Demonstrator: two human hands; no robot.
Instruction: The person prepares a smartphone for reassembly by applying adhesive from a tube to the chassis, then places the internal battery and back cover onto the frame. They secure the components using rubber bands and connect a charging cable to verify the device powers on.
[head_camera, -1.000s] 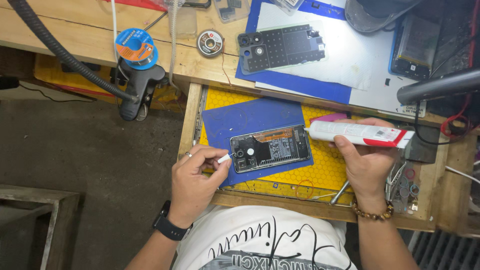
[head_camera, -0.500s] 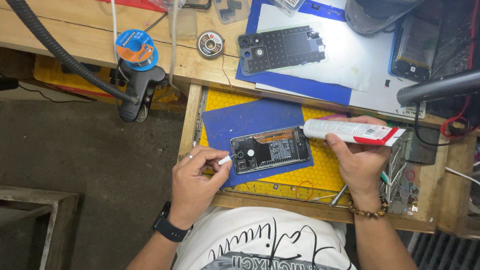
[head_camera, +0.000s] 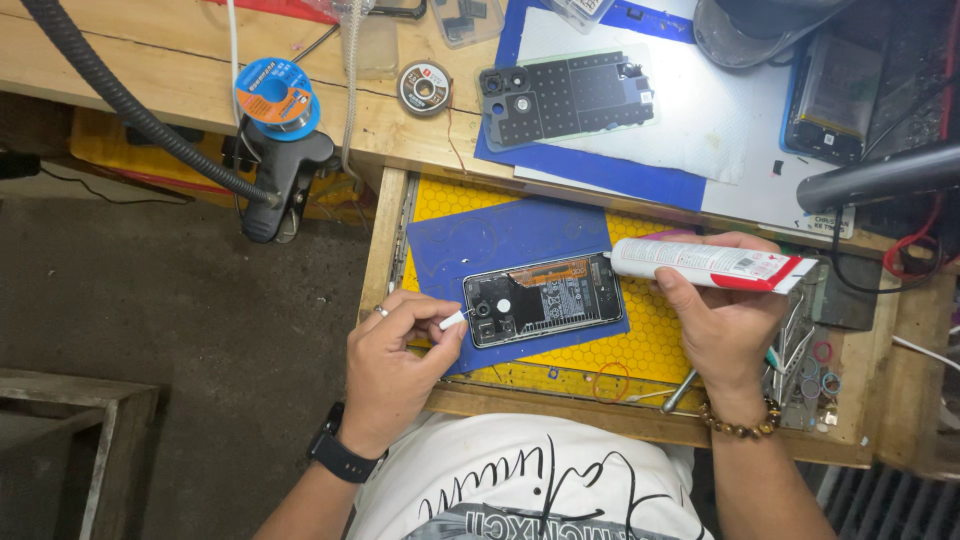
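Tube nozzle (head_camera: 712, 264) now nearer opened phone (head_camera: 542, 299), right hand (head_camera: 725, 320) gripping tube, left hand (head_camera: 395, 362) pinching white cap (head_camera: 452, 320)

Your wooden bench (head_camera: 180, 80) carries a solder spool (head_camera: 275, 92), a small tape roll (head_camera: 424, 87) and a blue mat (head_camera: 600, 170) with a white sheet on it. Below it, your pulled-out drawer (head_camera: 385, 240) holds a yellow honeycomb pad (head_camera: 650, 330), and a smaller blue mat (head_camera: 500, 240) lies on that pad.
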